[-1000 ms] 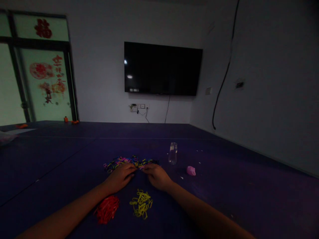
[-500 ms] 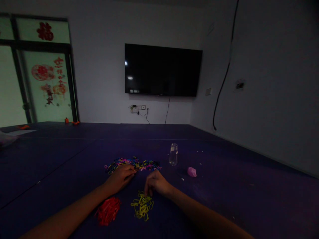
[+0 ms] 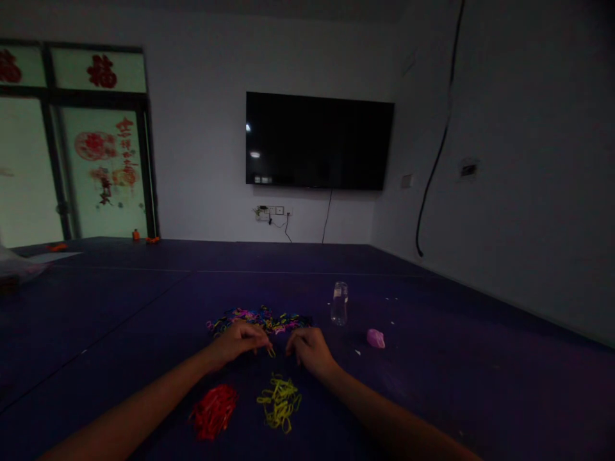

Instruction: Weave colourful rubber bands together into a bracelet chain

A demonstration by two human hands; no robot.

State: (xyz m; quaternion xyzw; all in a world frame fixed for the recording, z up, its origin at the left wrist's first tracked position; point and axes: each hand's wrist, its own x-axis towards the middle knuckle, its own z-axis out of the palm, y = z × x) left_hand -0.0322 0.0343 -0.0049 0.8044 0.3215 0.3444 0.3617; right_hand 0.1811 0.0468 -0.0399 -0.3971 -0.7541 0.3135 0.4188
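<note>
My left hand point(image 3: 243, 339) pinches a small yellow rubber band point(image 3: 271, 352) between thumb and fingertips, at the near edge of a mixed pile of coloured rubber bands point(image 3: 240, 314). To its right, my right hand point(image 3: 310, 349) hovers with loosely bent fingers apart, and no band shows in it. A heap of yellow rubber bands point(image 3: 281, 403) lies between my forearms, below the right hand. Beside my left forearm is a heap of red rubber bands point(image 3: 214, 411). Both hands cover part of the mixed pile.
A clear glass bottle point(image 3: 339, 304) stands upright right of the mixed pile. A pink lump point(image 3: 375, 339) and small white scraps lie on the purple tabletop point(image 3: 432, 384). At the far left are orange objects point(image 3: 152, 240) and a plastic bag point(image 3: 19, 266).
My left hand has drawn a yellow rubber band out from the mixed pile. My right hand has lifted away from the yellow heap, toward the left hand. The view has shifted slightly.
</note>
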